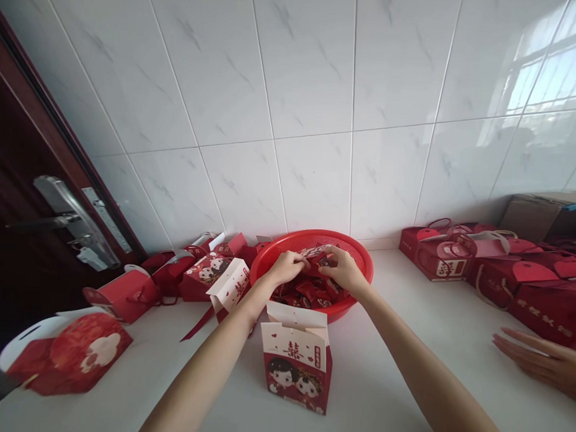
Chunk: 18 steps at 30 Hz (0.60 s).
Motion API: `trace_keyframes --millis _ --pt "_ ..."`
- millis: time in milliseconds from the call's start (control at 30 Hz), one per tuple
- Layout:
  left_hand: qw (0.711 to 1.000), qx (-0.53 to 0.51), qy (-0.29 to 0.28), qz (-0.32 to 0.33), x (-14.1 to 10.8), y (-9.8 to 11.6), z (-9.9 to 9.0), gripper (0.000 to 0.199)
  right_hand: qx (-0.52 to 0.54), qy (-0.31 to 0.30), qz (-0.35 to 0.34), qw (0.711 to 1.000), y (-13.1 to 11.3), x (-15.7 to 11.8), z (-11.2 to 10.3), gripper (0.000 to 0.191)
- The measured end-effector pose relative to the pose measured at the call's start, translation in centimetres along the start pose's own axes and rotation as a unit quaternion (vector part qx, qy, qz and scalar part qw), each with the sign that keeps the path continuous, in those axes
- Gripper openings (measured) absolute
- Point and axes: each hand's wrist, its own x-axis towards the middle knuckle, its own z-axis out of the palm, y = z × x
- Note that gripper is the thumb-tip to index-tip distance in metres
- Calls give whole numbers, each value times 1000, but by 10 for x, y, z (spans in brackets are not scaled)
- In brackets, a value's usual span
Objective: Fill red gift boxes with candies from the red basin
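One packet (321, 260) is pinched in the grip of the right hand (345, 271), above others in the basket (268, 256). Left hand (288, 267): fingers curled just beside it; whether its grip holds anything cannot be told. Box (297, 363): upright, top open, on the worktop (368, 398) in front of the basket.

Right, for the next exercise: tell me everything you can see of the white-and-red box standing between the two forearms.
The box looks like printed card, whitish above and red below. Its front shows two cartoon figures, small red hearts, a red character and a red label. It stands upright on the white table, slightly turned, open-topped with pale flaps raised, just in front of the red basket. Neither the left hand nor right hand touches it.
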Motion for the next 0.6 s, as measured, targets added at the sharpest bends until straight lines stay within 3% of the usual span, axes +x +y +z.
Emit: trace_keyframes --millis 67,233,333,433,500,600 --pt "998 65 12 7 0 0 1 39 -3 14 7 1000 0 0 0 23" --pt "978 165 106 77 2 2 0 56 7 48 21 999 0 1 -1 23" --pt "958 244 133 76 7 6 0 48 15 38 11 999 1 2 0 22" --pt "927 324 187 33 17 9 -3 27 37 19 28 999 3 3 0 24" --pt "923 332 194 -32 26 8 -6 15 47 20 29 998 6 4 1 24" --pt "954 260 109 -101 41 -3 -6 26 50 39 27 998 10 8 2 23"
